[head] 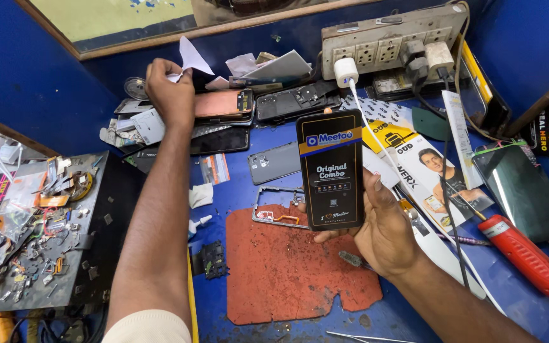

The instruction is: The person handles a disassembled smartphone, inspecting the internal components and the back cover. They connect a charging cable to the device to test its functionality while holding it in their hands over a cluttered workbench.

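Observation:
My right hand [386,230] holds a flat black box [331,169] with an orange band upright over a worn red mat [287,273]. My left hand [169,92] reaches far back, fingers closed on a white scrap of paper [192,58] above a pile of phone back covers. A copper-coloured phone back [222,103] lies just right of that hand. Under the box rests a bare phone frame [276,209] with small orange parts.
A power strip [386,41] with a white charger and black plugs hangs at the back right. A red-handled screwdriver [525,256], printed packets and a dark screen lie on the right. A grey block [49,235] strewn with small parts stands on the left.

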